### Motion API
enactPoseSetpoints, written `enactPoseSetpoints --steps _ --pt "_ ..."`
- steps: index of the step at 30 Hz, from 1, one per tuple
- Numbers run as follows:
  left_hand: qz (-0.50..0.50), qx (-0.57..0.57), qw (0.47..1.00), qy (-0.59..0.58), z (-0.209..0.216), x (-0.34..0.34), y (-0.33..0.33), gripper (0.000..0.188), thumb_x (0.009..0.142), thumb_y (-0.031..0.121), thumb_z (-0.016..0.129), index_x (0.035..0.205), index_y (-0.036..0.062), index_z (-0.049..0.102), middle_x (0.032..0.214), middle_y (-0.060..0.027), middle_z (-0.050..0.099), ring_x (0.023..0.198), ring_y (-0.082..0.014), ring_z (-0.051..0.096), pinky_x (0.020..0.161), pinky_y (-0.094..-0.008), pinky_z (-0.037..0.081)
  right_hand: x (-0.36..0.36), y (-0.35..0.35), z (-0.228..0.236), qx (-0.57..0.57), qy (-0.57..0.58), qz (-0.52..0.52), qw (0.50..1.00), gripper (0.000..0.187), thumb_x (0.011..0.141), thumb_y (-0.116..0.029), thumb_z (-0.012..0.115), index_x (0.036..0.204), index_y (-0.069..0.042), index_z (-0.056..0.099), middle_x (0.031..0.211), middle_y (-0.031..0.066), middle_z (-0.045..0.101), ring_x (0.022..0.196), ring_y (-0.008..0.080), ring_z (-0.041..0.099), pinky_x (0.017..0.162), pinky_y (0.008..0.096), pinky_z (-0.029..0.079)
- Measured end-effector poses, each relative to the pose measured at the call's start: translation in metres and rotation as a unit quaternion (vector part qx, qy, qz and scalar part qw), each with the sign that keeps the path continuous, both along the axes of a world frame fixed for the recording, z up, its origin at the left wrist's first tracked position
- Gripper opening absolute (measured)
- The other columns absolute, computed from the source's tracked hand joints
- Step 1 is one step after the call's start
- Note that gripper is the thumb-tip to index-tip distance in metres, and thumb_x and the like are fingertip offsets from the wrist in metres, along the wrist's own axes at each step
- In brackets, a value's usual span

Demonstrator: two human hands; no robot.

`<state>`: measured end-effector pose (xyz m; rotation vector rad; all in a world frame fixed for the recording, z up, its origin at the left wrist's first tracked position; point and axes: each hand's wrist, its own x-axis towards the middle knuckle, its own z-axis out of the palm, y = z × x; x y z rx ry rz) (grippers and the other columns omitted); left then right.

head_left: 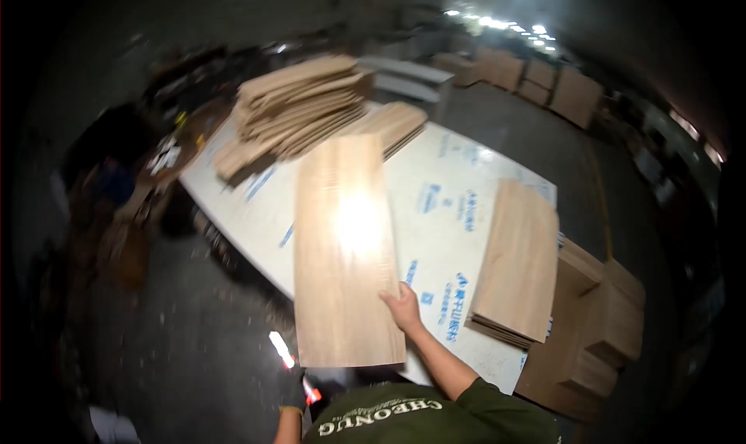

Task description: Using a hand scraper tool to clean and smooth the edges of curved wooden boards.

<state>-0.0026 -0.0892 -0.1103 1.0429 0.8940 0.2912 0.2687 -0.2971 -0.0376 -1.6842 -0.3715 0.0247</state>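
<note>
My right hand (404,307) is bare and closed on the right edge of a light wood-grain panel (334,250). The panel is held tilted above the white table (443,160), its near end close to my body, and a bright glare crosses its middle. My left hand (292,386), in a dark glove, is at the panel's lower left corner. It is closed around a slim orange-and-white hand tool (281,349), which sticks out on both sides of the fist; its exact kind is blurred.
A tall stack of wood panels (299,102) rises at the table's far left, with a lower stack (396,125) beside it. Another neat stack (517,261) lies at the right. Brown boxes (614,320) stand right of the table, and cartons (536,79) stand far back.
</note>
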Motion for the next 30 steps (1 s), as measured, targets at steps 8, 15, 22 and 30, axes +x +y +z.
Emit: enactPoseSetpoints --steps 8,15,22,30 --pt "0.228 -0.157 0.95 -0.144 0.013 -0.046 -0.054 0.018 0.082 0.009 0.065 0.086 0.0097 0.048 0.063 -0.0051 0.051 0.049 -0.0169 0.051 0.045 -0.0297 0.046 -0.062 -0.011 -0.114 -0.088 0.134 -0.003 0.987 0.03 0.086 -0.016 0.067 0.105 0.005 0.06 0.093 0.0134 0.067 0.084 0.0182 0.062 0.077 0.0311 0.05" --pt "0.104 -0.01 0.994 -0.036 -0.009 -0.013 -0.02 0.028 0.085 0.009 0.066 0.11 0.0022 0.054 0.09 -0.0054 0.06 0.076 -0.0139 0.059 0.064 -0.0284 0.05 -0.001 0.021 -0.048 -0.252 0.088 0.051 0.962 0.052 0.083 -0.029 0.066 0.119 0.007 0.054 0.113 0.0279 0.059 0.109 0.0426 0.055 0.096 0.0461 0.043" --pt "0.179 -0.044 0.982 0.039 0.045 -0.027 -0.036 0.009 0.085 0.007 0.066 0.091 0.0065 0.059 0.068 -0.0016 0.058 0.054 -0.0114 0.056 0.052 -0.025 0.048 -0.058 0.026 -0.02 -0.115 0.371 0.455 0.802 0.039 0.089 -0.031 0.063 0.116 -0.003 0.061 0.102 0.007 0.067 0.09 0.0161 0.063 0.078 0.0291 0.052" --pt "0.194 -0.301 0.932 -0.062 0.033 -0.099 -0.117 0.049 0.09 0.014 0.059 0.137 0.0111 0.042 0.075 -0.0016 0.054 0.062 -0.0105 0.053 0.055 -0.0254 0.046 -0.158 0.141 -0.11 0.252 0.658 0.18 0.686 0.066 0.095 -0.032 0.057 0.142 0.004 0.028 0.143 0.0196 0.039 0.126 0.0336 0.047 0.106 0.0421 0.036"
